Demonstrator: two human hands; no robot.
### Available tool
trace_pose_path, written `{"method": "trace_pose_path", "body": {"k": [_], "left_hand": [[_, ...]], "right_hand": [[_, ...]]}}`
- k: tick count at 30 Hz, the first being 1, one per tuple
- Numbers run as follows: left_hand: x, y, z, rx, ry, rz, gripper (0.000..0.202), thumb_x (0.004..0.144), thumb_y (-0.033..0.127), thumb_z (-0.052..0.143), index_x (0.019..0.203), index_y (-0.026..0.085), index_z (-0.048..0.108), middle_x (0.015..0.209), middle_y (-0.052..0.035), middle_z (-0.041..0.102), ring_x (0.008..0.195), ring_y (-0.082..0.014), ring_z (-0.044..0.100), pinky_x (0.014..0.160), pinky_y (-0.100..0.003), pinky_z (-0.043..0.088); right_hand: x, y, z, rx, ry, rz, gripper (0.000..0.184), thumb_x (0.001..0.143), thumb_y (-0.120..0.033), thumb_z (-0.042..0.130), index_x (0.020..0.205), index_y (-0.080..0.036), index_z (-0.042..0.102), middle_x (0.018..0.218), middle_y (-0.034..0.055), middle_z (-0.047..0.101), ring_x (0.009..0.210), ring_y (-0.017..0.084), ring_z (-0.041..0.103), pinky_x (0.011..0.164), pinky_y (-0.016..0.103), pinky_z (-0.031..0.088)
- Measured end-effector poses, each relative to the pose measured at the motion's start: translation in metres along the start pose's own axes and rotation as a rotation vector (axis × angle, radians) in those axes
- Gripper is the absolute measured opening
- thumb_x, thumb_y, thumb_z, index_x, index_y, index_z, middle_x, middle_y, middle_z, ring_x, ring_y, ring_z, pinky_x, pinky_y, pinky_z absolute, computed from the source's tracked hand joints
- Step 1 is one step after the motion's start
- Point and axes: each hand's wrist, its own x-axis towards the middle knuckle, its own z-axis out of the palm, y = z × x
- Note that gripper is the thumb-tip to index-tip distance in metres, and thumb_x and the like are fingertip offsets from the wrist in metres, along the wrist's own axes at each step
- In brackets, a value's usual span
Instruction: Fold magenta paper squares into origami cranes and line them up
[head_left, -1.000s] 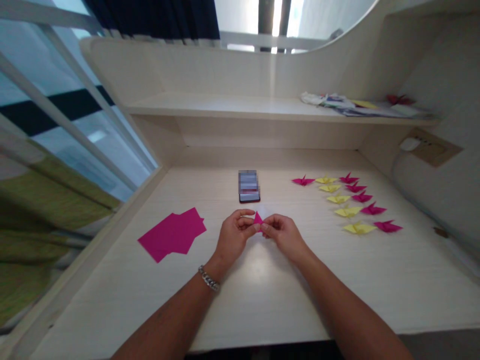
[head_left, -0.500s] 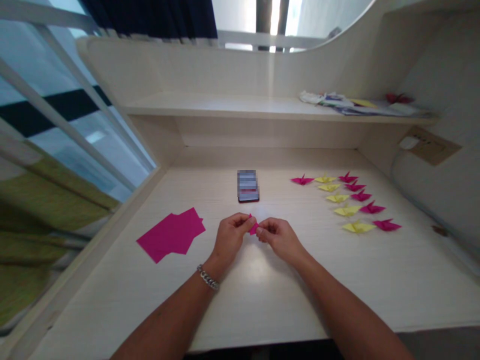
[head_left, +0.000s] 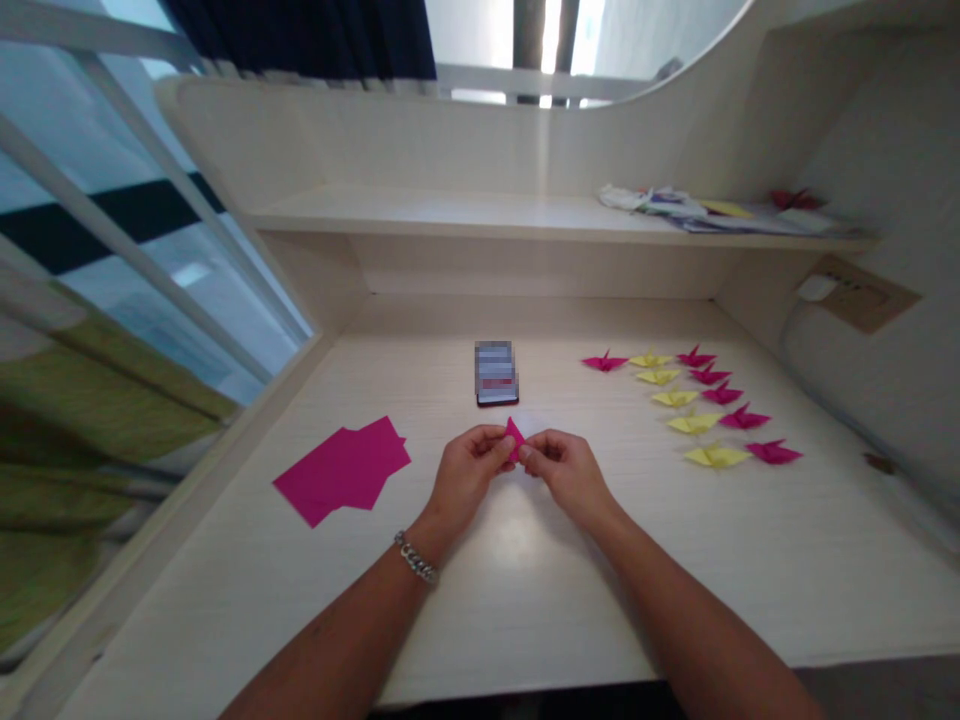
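Between my two hands is a small folded piece of pink paper (head_left: 514, 432), its pointed tip sticking up. My left hand (head_left: 470, 465) pinches it from the left between thumb and fingers. From the other side, my right hand (head_left: 564, 468) also pinches it, thumb close to the left thumb. The fingers hide the lower part of the fold. Just beyond my hands lies a phone (head_left: 496, 374) with a lit, blurred screen. To the left rest several flat pink paper sheets (head_left: 341, 472), overlapping.
On the right stand rows of folded paper cranes, pink ones (head_left: 744, 417) beside yellow ones (head_left: 694, 422). A shelf (head_left: 450, 215) crosses the back, with papers (head_left: 675, 203) on it. A cable runs down from the wall socket (head_left: 862, 292). Metal bars edge the left side.
The folded pink paper has turned so its tip points up between the hands. My right hand has shifted slightly and its fingers sit closer to the left hand.
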Motion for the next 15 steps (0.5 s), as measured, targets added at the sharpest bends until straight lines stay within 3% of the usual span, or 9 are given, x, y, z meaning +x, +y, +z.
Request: {"method": "trace_pose_path", "body": {"k": [7,15], "left_hand": [[-0.0001,0.0024,-0.0028,-0.182,-0.058,-0.070,0.023,0.069,0.024,0.076,0.087,0.012,0.067,0.077,-0.0045,0.067,0.067,-0.0115,0.060,0.064,-0.024,0.050],[-0.0011,0.0018,-0.0033,-0.172,-0.092,-0.077,0.021,0.072,0.023,0.074,0.088,0.012,0.067,0.077,-0.0048,0.067,0.069,-0.0120,0.060,0.065,-0.025,0.049]], "right_hand": [[-0.0016,-0.0085,0.0007,0.199,-0.063,0.076,0.029,0.072,-0.045,0.067,0.075,-0.017,0.063,0.062,0.0006,0.062,0.055,0.012,0.055,0.055,0.025,0.045],[-0.0011,-0.0035,-0.0003,0.070,0.017,-0.035,0.018,0.073,-0.033,0.066,0.081,-0.017,0.065,0.068,0.0021,0.065,0.060,0.013,0.058,0.056,0.025,0.047]]}}
